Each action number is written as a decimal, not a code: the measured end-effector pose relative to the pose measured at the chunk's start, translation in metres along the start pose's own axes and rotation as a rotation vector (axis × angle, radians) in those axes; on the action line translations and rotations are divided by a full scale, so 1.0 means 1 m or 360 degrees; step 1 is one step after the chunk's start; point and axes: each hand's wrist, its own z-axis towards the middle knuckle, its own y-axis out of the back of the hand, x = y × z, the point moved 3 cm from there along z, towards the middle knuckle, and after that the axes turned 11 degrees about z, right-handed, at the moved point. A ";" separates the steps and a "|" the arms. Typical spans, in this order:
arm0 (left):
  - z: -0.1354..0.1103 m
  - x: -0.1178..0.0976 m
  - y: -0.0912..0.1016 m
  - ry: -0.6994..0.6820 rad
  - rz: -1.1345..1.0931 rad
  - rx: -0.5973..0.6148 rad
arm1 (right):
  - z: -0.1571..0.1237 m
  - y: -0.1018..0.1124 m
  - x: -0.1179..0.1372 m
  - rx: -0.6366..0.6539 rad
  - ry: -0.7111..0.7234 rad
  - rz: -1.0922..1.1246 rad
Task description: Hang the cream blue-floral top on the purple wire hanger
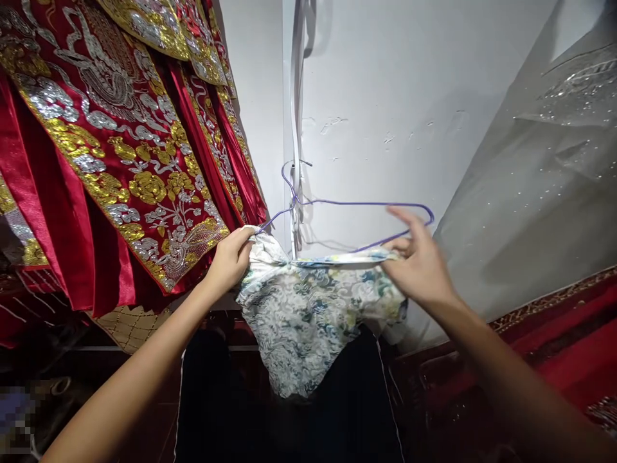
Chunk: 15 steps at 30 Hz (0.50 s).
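Observation:
A floral top [308, 315] in white, green and blue hangs between my hands, in front of dark trousers. My left hand [232, 256] is closed on its left shoulder, where the purple wire hanger [369, 204] enters the cloth. My right hand [419, 260] pinches the top's right upper edge between thumb and fingers, its index finger stretched out toward the hanger. The hanger's right end stands outside the cloth, above and behind the neckline. Its hook points up, in front of a white vertical strip.
Red garments with gold and silver embroidery [144, 173] hang at the left. Behind is a white wall [376, 77] with a vertical strip [292, 96]. A translucent cover with sparkles [535, 193] hangs at the right, above red fabric [569, 341] with a patterned border.

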 end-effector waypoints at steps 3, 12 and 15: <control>-0.002 0.004 0.010 -0.0034 0.0100 -0.0026 | 0.024 0.009 -0.016 -0.0093 -0.0032 0.0006; -0.003 0.014 0.033 0.0094 0.0176 -0.0147 | 0.024 0.016 -0.022 0.0218 -0.0042 -0.0381; -0.005 0.022 0.036 0.0290 0.0088 -0.0248 | 0.027 0.030 -0.013 0.0372 -0.0188 -0.0154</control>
